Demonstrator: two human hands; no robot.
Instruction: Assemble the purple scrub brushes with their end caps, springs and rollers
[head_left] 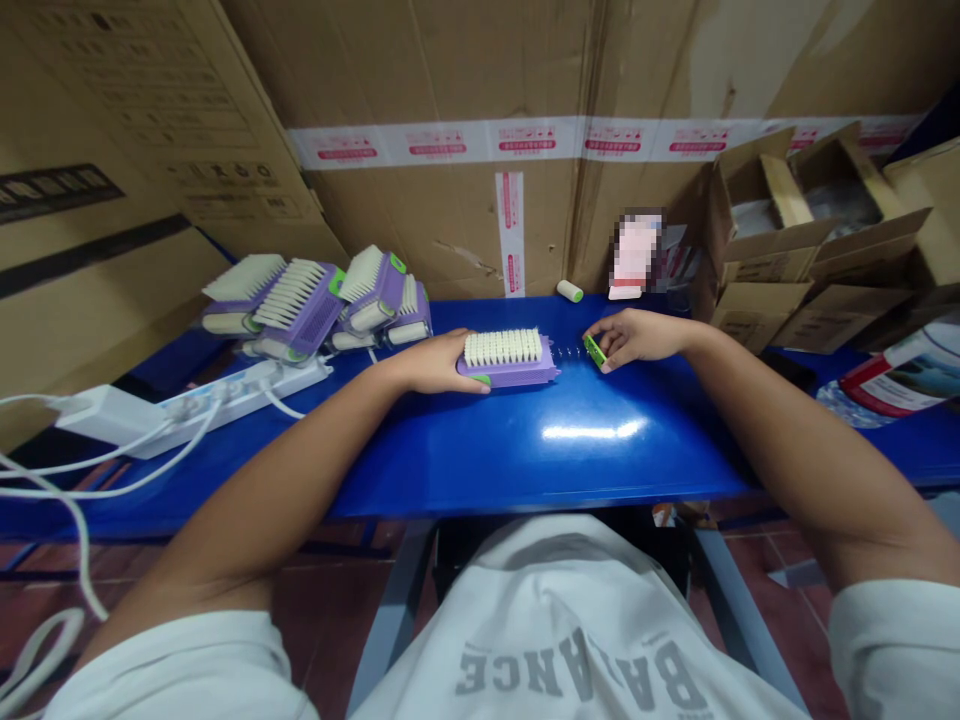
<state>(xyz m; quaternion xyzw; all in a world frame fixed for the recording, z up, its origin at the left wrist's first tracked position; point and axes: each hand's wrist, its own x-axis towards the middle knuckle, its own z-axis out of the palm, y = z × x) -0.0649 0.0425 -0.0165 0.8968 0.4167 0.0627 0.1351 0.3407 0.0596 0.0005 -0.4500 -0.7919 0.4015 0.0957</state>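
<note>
A purple brush (514, 372) with cream bristles lies on the blue table, bristles up. My left hand (441, 362) wraps round its left end, where a bit of green shows. The brush's right end looks open, without a cap. To its right my right hand (634, 338) pinches a small green end cap (596, 352) between thumb and fingers, apart from the brush. Several tiny metal screws (570, 352) lie in the gap between brush and cap. Behind them a short cream roller with a green end (570, 291) rests near the cardboard.
Several more purple brushes (300, 305) are piled at the left. A white power strip (240, 395) with cables lies in front of them. Cardboard boxes (810, 240) stand at the right, near a labelled plastic bottle (907, 375). A cardboard wall (420, 220) closes off the back.
</note>
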